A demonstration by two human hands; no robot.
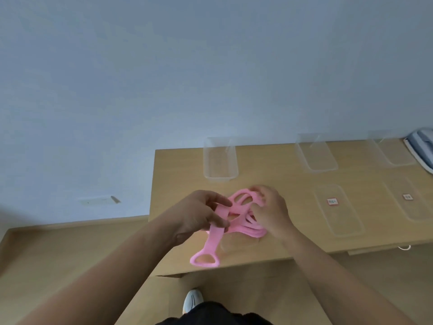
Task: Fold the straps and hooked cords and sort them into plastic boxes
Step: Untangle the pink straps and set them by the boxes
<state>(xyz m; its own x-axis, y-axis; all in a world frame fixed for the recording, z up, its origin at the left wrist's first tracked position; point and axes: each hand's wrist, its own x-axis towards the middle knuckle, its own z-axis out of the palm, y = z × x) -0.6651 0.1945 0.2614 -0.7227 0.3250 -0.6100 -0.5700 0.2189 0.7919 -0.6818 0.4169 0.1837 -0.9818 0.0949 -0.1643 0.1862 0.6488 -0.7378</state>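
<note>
Left hand (199, 213) pinching pink strap (214, 235), right hand (269, 211) seemingly gripping loops

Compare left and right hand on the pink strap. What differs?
1. The left hand pinches a single flat band of the pink strap; the right hand curls its fingers over the bunched loops.
2. Below the left hand a free looped end hangs toward the near edge of the table; the right hand's part is gathered in a bundle.
Shared: both grip pink strap over the table, backs of the hands toward the camera.
</note>
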